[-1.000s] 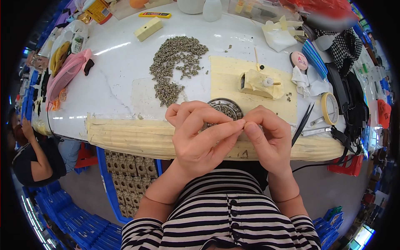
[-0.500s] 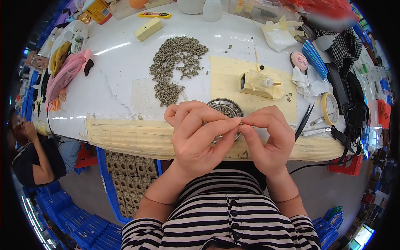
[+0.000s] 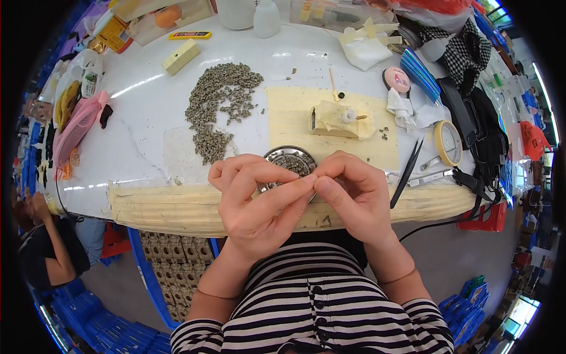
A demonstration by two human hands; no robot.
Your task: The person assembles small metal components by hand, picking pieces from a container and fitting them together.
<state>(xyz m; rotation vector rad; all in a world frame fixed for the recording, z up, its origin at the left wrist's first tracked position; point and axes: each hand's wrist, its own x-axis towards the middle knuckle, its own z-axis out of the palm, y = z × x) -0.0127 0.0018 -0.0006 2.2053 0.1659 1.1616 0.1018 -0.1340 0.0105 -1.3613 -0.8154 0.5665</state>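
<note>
My left hand (image 3: 253, 203) and my right hand (image 3: 359, 200) meet fingertip to fingertip above the near edge of the table. Both are closed in a pinch, thumb against forefinger; whatever lies between the tips is too small and covered to name. Directly behind the fingers stands a round metal dish (image 3: 309, 154), partly hidden by my left hand, with many small grey metal parts (image 3: 289, 163) in it. A large loose heap of similar parts (image 3: 206, 97) is spread on the white table beyond my left hand.
Black tweezers (image 3: 407, 174) lie right of my right hand, near a tape roll (image 3: 439, 143). A tape-wrapped block (image 3: 339, 121) sits on a yellowish sheet (image 3: 283, 109). Padding (image 3: 165, 206) covers the table edge. Below left is a blue crate (image 3: 147, 277) of metal blocks; a person (image 3: 56, 248) sits far left.
The whole view has shifted, so the table things appear farther left and slightly lower. My hands keep their fingertip pinch over the dish's near side.
</note>
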